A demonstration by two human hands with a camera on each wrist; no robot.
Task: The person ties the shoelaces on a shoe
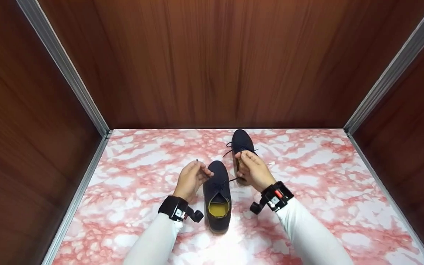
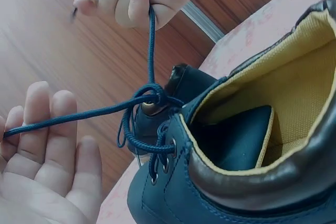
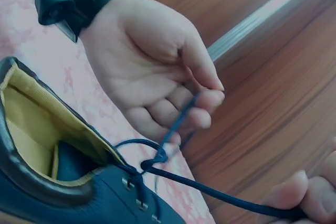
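A navy lace-up shoe with a yellow lining stands between the hands, its toe pointing away. Thumb and forefinger of my left hand pinch one end of its shoelace, left of the shoe. My right hand has curled fingers round the other lace end, on the right side. Both ends run taut to a loose crossing with an open loop over the top eyelets, seen in the left wrist view. In the head view the right hand overlaps a second navy shoe.
The second shoe stands farther back on the right, with lace loops at its sides. Both rest on a red-and-white marbled table. Wood-grain panels with grey metal edge strips rise at the back and both sides.
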